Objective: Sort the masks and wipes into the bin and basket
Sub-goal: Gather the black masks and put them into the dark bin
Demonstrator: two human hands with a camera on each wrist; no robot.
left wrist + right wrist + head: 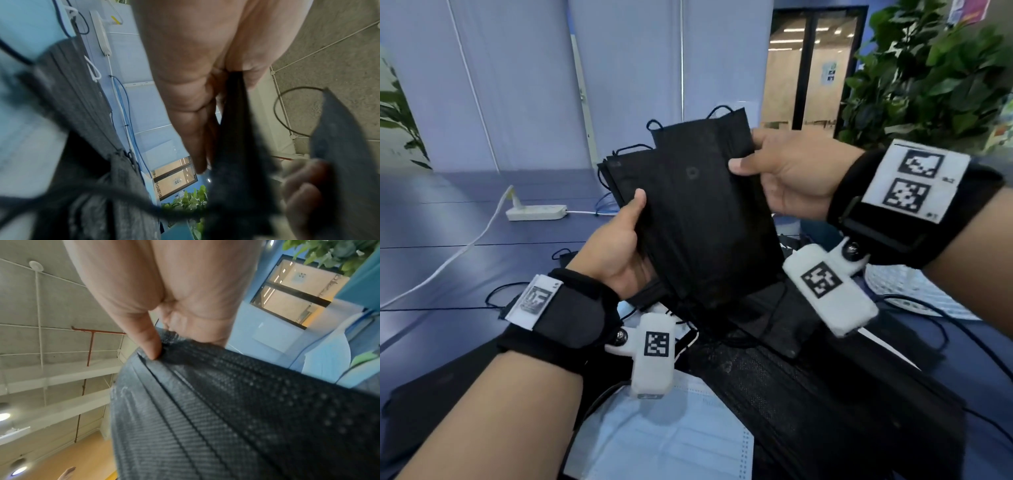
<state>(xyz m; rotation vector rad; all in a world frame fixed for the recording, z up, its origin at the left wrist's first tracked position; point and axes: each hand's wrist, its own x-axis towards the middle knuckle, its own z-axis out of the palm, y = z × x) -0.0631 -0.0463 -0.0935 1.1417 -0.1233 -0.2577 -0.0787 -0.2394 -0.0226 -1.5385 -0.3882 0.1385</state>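
Note:
A fanned stack of black face masks (698, 212) is held up in the air between both hands in the head view. My left hand (616, 243) grips the stack's lower left edge, thumb on the front. My right hand (787, 171) pinches the upper right edge, thumb on the front face. In the right wrist view the thumb (150, 345) presses on the black masks (236, 410). The left wrist view shows the left hand (195, 97) holding the black masks (232, 146). More black masks (808, 394) and a light blue mask (671, 431) lie below on the blue table (465, 274).
A white power strip (536, 212) with a white cable lies on the table at the left. A white mesh item (907, 291) sits at the right, below my right wrist. Green plants (935, 75) stand at the back right. No bin is in view.

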